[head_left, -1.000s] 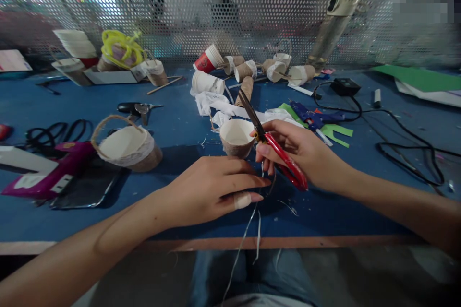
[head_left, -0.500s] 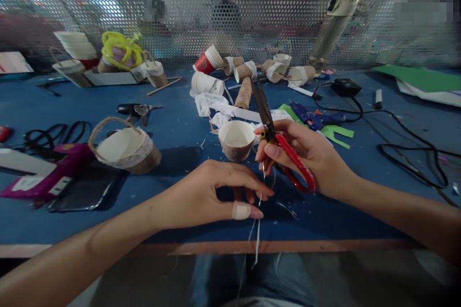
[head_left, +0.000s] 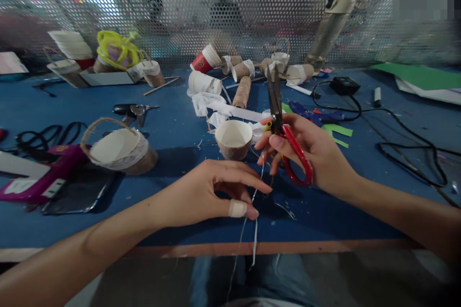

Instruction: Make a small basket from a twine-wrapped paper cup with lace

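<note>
My left hand [head_left: 216, 192], with a plaster on the thumb, pinches a thin white string [head_left: 255, 242] between thumb and fingers while the index finger stretches out. The string's loose ends hang past the table's front edge. In my right hand [head_left: 317, 148] is a pair of red-handled scissors [head_left: 298, 151], blades pointing up and away from me. The upper part of the string runs up to my right fingertips. Just beyond the hands stands a small paper cup wrapped in brown twine [head_left: 234, 141]. A cup basket with lace trim and a twine handle [head_left: 140, 156] sits left of my left hand.
On the blue table [head_left: 173, 134] lie keys [head_left: 139, 111], a phone [head_left: 82, 189], a purple pouch-like item [head_left: 68, 168] and a blue glue gun [head_left: 313, 114]. Several cups and a twine roll [head_left: 242, 92] lie towards the perforated metal screen [head_left: 173, 19]. A tall bottle [head_left: 331, 29] stands back right.
The scissors have turned more upright in my right hand, their blades swinging slightly right. My left fingers have shifted a little on the string. The view has moved slightly.
</note>
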### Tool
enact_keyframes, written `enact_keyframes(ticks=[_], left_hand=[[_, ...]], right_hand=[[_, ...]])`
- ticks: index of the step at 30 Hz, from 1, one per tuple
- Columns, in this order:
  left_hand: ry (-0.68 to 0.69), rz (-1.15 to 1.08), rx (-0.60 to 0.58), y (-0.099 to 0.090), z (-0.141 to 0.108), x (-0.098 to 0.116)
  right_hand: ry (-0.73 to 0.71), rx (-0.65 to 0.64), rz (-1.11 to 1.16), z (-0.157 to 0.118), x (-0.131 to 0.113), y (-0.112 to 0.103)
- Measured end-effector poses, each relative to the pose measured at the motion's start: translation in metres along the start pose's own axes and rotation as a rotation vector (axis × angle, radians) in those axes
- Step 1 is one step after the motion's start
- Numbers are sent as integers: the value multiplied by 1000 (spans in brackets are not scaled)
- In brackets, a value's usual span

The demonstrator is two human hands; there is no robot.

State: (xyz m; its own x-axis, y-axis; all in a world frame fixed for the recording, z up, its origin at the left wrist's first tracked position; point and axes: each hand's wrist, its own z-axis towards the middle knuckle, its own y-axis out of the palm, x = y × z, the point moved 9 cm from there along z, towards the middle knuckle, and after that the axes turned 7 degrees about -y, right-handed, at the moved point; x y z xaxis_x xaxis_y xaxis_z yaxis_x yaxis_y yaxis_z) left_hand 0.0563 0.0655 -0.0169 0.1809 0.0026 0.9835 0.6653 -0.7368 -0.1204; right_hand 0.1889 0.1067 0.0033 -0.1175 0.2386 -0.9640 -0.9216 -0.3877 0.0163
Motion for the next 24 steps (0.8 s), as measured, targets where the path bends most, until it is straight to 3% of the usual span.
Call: enact_keyframes(ticks=[9,14,20,24], left_hand=[[114,355,99,-9,-6,17],[88,222,80,-10,-7,17],[35,32,125,-16,-5,14],[7,-44,125,-19,-3,9]], right_hand=[[-51,54,-139,-8,-10,-40],[-116,111,-156,-10,-19,-67],[-91,-122,-93,-14,-19,-64],[-132,-144,-49,-17,-28,-66]])
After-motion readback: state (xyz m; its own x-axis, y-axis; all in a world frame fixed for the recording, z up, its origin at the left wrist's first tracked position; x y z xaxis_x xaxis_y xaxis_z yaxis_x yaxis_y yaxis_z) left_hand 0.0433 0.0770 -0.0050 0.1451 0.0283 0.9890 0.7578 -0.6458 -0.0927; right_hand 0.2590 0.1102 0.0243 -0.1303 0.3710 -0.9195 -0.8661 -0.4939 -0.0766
